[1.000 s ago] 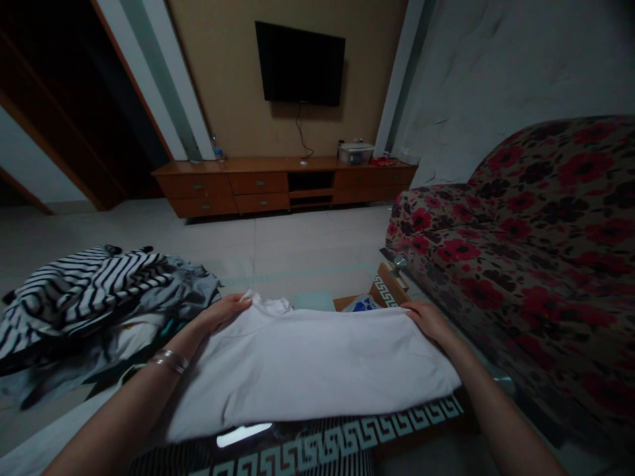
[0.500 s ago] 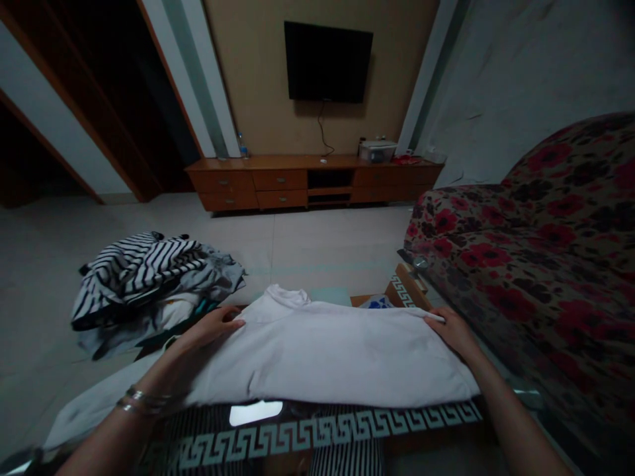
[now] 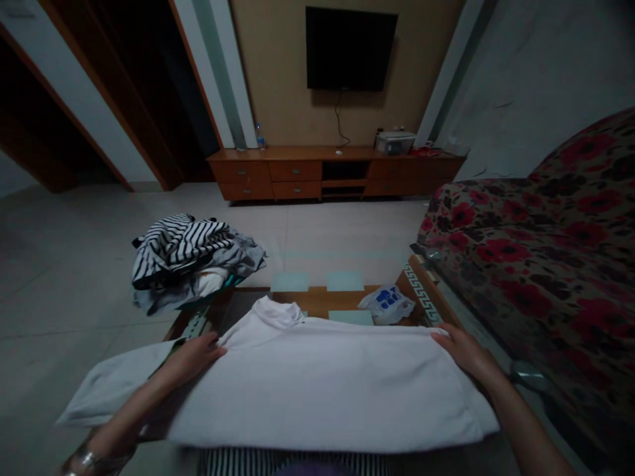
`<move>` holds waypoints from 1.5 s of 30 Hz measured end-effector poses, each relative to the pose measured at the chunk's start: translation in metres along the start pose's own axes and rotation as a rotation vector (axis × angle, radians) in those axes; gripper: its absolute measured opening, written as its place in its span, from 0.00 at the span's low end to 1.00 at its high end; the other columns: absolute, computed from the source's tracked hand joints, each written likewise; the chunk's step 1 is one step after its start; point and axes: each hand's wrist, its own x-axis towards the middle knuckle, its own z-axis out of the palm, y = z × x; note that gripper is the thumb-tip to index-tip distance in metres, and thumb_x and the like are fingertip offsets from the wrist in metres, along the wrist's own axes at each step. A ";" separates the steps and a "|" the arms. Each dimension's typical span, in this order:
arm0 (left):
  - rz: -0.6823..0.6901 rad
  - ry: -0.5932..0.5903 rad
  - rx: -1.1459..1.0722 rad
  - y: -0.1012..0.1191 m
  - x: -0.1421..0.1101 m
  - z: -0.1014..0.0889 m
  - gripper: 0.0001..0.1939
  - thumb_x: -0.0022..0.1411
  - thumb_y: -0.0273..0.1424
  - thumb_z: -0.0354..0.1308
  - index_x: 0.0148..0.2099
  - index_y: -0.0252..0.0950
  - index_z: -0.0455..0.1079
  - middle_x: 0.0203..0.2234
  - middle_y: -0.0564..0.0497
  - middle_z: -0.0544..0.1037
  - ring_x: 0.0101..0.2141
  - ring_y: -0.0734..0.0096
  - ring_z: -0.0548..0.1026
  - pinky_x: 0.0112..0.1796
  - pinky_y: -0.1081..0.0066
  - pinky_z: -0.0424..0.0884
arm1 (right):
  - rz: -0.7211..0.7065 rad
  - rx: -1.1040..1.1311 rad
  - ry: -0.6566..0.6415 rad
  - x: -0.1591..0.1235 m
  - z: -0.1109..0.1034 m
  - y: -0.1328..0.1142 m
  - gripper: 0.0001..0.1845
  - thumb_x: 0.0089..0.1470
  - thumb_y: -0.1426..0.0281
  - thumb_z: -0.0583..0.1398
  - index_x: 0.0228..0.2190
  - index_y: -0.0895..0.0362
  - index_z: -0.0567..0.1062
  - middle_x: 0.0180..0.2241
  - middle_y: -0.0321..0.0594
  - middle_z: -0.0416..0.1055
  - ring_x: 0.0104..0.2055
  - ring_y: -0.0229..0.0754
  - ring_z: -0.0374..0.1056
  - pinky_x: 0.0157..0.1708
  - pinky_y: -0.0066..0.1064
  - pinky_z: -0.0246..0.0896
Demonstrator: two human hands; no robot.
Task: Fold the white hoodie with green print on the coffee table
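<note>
A white long garment, which looks like a high-necked shirt (image 3: 327,383), stretches sideways in front of me, its collar at the upper left. My left hand (image 3: 201,354) pinches its shoulder side, just below the collar. At the opposite end, my right hand (image 3: 454,344) grips the upper corner of the cloth. The shirt hangs over the near part of a glass-topped table and hides much of it. Beside my left forearm lies another pale folded garment (image 3: 116,380).
A heap of clothes with a striped piece (image 3: 186,248) lies at the far left. A plastic bag (image 3: 387,303) shows inside the table (image 3: 426,291). A flowered sofa (image 3: 506,248) stands on the right; a low wooden cabinet (image 3: 297,173) and a television (image 3: 350,49) are ahead.
Both hands have drawn the shirt nearer to me and raised it off the tabletop, uncovering more of the table's far part. My view has tilted down and turned slightly left.
</note>
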 end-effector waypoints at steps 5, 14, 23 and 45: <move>-0.085 0.078 0.039 -0.001 -0.053 0.018 0.15 0.61 0.41 0.47 0.43 0.37 0.66 0.35 0.45 0.77 0.37 0.57 0.75 0.36 0.66 0.66 | -0.058 -0.262 0.113 -0.011 -0.008 -0.026 0.15 0.50 0.63 0.57 0.37 0.56 0.78 0.38 0.50 0.75 0.41 0.53 0.71 0.41 0.39 0.63; 0.389 0.299 -0.317 0.052 0.034 -0.007 0.19 0.59 0.34 0.46 0.46 0.33 0.72 0.44 0.42 0.76 0.45 0.59 0.72 0.48 0.64 0.65 | -0.775 0.065 -0.374 0.038 0.073 -0.276 0.18 0.56 0.77 0.53 0.45 0.55 0.76 0.45 0.43 0.73 0.46 0.40 0.67 0.47 0.30 0.59; 0.382 -0.074 -0.378 0.067 0.092 -0.024 0.10 0.42 0.32 0.60 0.31 0.33 0.71 0.21 0.54 0.73 0.25 0.71 0.67 0.26 0.74 0.59 | -0.590 -0.015 -0.541 0.071 0.139 -0.336 0.11 0.41 0.72 0.64 0.33 0.58 0.79 0.30 0.37 0.74 0.30 0.37 0.65 0.28 0.24 0.51; 0.290 -0.169 -0.504 -0.010 0.026 -0.038 0.20 0.53 0.45 0.59 0.41 0.35 0.69 0.31 0.51 0.73 0.32 0.69 0.69 0.32 0.73 0.63 | -0.447 -0.245 -0.294 0.028 0.158 -0.393 0.15 0.55 0.60 0.60 0.40 0.58 0.77 0.41 0.48 0.75 0.44 0.47 0.69 0.39 0.32 0.55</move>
